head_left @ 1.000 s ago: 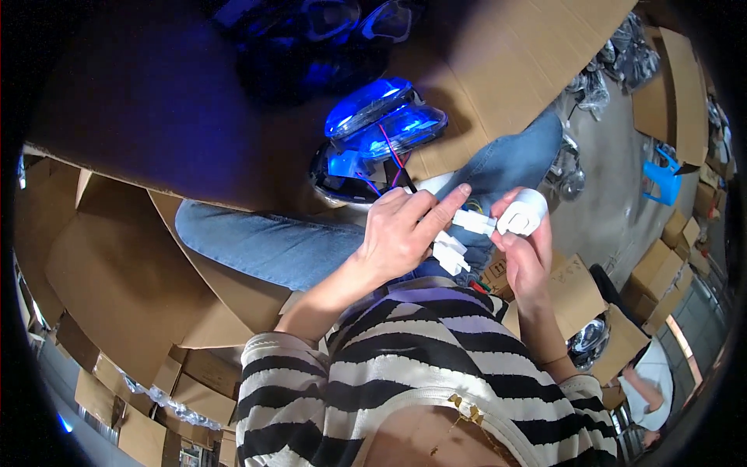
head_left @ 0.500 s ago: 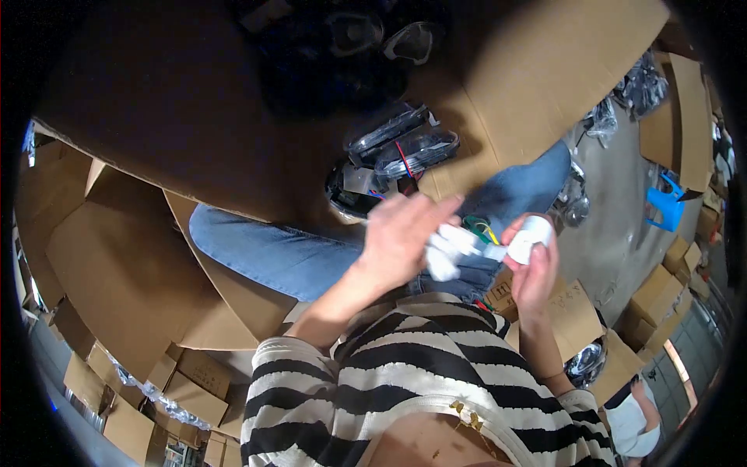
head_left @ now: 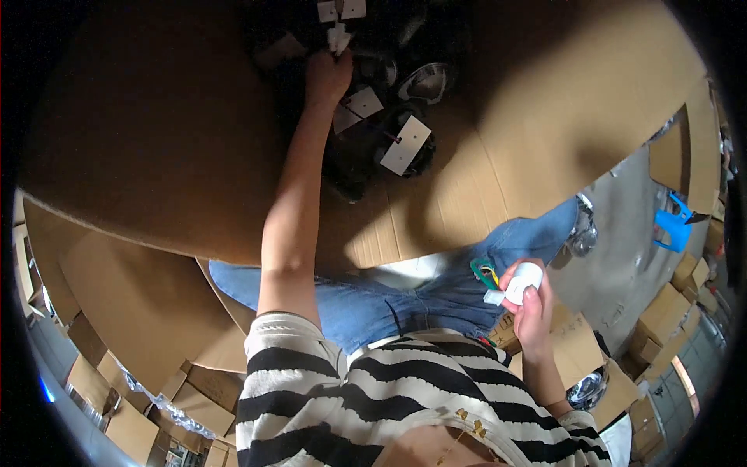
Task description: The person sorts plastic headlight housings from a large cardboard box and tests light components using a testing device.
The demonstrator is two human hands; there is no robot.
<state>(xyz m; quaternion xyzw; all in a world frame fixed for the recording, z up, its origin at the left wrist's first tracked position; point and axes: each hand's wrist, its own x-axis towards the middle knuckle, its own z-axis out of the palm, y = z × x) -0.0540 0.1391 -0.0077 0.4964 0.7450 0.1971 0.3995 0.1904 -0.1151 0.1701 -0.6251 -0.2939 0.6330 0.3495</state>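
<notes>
My left hand (head_left: 330, 76) reaches deep into a large cardboard box (head_left: 545, 117), its fingers closed and partly in shadow. A small white crumpled piece (head_left: 338, 37) shows at the fingertips, and its kind is unclear. Around that hand lie several black rounded items, one with a white card (head_left: 406, 145) on it and one with a pale rim (head_left: 426, 82). Over my right thigh, my right hand (head_left: 535, 311) grips a white roll (head_left: 524, 283). A short translucent white tail (head_left: 494, 297) sticks out from the roll beside the fingers.
A green looped thing with some yellow (head_left: 484, 272) lies on my jeans beside the right hand. Another open carton (head_left: 148, 288) stands at the left. A blue plastic stool (head_left: 673, 226) and stacked cartons (head_left: 661, 303) are on the right. Bagged items (head_left: 582, 233) lie on the floor.
My left hand has gone from beside the roll, up and away into the box. The black bundle near my lap is out of sight there; items with white cards now show inside the box.
</notes>
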